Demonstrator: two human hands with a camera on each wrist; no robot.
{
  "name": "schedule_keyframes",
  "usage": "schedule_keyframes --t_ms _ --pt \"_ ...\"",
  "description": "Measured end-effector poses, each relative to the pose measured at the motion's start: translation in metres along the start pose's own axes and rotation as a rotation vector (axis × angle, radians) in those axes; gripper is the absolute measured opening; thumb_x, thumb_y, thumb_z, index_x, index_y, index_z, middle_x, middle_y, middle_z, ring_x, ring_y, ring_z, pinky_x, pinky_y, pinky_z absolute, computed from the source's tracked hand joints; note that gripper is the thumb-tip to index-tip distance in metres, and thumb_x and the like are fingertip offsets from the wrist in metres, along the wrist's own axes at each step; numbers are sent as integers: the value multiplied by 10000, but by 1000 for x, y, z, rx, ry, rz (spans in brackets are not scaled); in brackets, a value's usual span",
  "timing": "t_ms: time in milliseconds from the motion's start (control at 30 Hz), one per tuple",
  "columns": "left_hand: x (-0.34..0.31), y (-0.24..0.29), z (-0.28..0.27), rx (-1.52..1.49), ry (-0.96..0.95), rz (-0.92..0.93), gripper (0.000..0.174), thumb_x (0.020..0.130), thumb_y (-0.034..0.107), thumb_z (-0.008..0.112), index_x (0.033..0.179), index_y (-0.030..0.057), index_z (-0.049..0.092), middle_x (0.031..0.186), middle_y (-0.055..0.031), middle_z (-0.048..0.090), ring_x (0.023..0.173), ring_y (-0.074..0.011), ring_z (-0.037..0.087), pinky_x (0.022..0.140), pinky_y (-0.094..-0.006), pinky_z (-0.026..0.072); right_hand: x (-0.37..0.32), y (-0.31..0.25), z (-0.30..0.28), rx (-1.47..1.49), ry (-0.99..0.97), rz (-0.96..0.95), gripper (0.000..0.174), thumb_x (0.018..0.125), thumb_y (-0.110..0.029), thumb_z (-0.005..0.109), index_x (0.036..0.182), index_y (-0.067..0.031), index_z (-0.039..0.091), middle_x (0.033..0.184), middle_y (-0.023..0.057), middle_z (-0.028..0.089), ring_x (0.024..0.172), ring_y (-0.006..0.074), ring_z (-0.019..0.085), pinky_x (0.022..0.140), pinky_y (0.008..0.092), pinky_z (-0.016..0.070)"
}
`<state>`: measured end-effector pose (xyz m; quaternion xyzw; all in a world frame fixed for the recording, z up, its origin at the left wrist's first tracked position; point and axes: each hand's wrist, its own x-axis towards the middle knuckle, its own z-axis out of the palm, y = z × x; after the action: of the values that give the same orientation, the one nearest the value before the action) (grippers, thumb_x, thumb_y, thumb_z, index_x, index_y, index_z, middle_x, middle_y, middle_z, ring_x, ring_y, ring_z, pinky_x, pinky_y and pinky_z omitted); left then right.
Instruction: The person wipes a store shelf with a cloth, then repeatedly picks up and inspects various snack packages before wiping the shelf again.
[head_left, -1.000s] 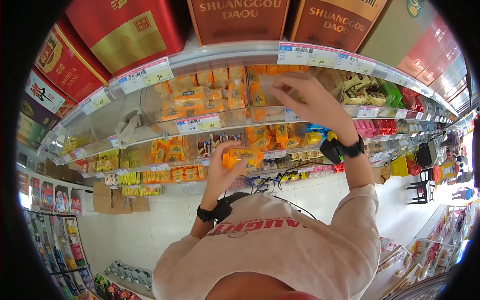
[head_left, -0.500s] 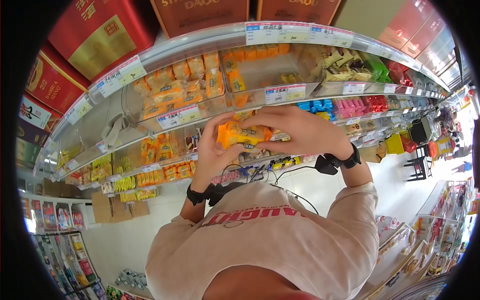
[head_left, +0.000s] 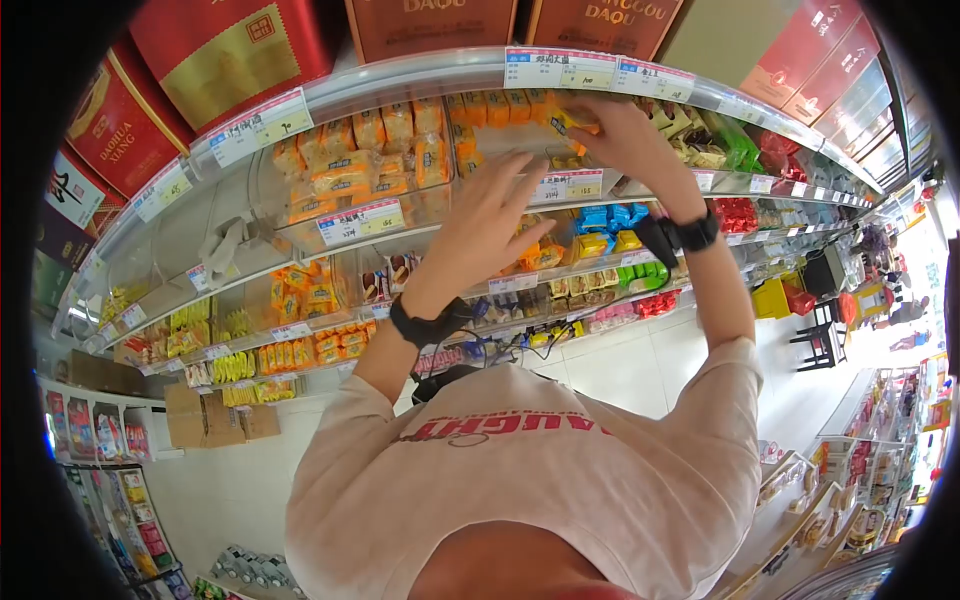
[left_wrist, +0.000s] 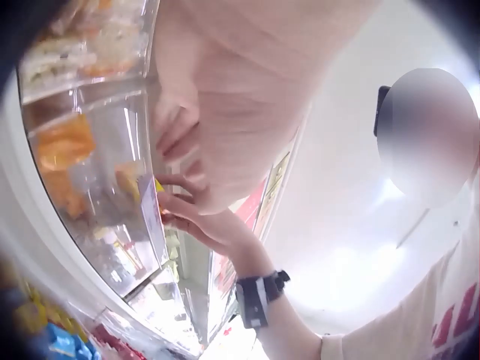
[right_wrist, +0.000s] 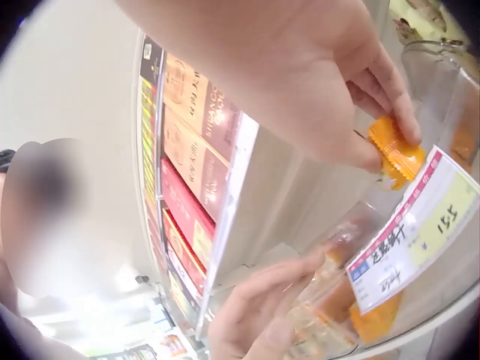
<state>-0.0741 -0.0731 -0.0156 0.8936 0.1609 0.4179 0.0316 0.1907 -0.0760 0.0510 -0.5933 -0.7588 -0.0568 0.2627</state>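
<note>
In the head view my right hand [head_left: 625, 145] reaches into a clear plastic bin [head_left: 510, 140] on the upper shelf. It pinches an orange-wrapped snack packet [right_wrist: 396, 150] between thumb and fingers, seen best in the right wrist view, just behind the price tag [right_wrist: 420, 225]. My left hand [head_left: 490, 225] is held before the bin's front with its fingers extended and nothing in them. More orange packets [head_left: 500, 106] stand in a row along the back of that bin.
Left of it, another bin is heaped with orange packets [head_left: 340, 175]. Boxes [head_left: 430, 30] line the shelf above, behind a raised edge with price tags [head_left: 260, 125]. Lower shelves carry blue packets [head_left: 605, 218] and other wrapped snacks. Black cables [head_left: 545, 345] hang near my waist.
Half a second ago both hands held an orange packet together before the shelf. Now my right hand has moved up into the bin with a packet, and my left hand has let go and opened.
</note>
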Motion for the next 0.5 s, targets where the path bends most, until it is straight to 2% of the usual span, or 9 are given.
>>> schedule_keyframes --t_ms 33,133,233,333,367,500 --pt "1 2 6 50 -4 -3 653 928 305 757 1455 6 513 1401 -174 575 1347 -359 509 1109 -486 419 11 14 4 -73 -6 -62 405 888 -220 741 1275 -112 690 1115 163 737 967 363 722 837 439 576" --pt "-1 2 19 148 -5 -4 741 934 388 737 1489 -17 462 1397 -180 567 1333 -350 497 1111 -470 394 44 44 7 -461 -117 -182 445 905 -266 699 1321 -113 664 1167 124 733 1011 320 704 941 448 547" --pt "-5 -2 20 151 -7 16 755 925 405 737 1482 -27 467 1376 -177 573 1253 -343 528 1083 -453 403 64 46 12 -611 -184 -105 434 879 -290 695 1278 -120 678 1171 115 725 1074 309 679 965 446 529" --pt "-5 -4 17 137 -5 24 750 915 394 743 1479 -19 471 1363 -165 577 1196 -333 538 1066 -448 410 76 38 18 -539 -139 14 451 866 -320 701 1273 -128 676 1167 119 720 1073 304 678 944 430 533" --pt "-5 -4 17 126 -8 22 748 913 391 744 1477 -19 472 1361 -161 577 1186 -330 539 1063 -446 411 74 42 22 -461 -34 -75 360 858 -325 683 1154 -122 709 1053 132 737 938 314 697 854 442 547" --pt "-6 -6 17 129 2 38 736 912 381 746 1471 -16 477 1352 -149 579 1177 -324 540 1053 -439 415 80 42 33 -446 -169 -19 343 839 -305 695 1122 -113 720 1028 130 740 922 307 699 839 439 549"
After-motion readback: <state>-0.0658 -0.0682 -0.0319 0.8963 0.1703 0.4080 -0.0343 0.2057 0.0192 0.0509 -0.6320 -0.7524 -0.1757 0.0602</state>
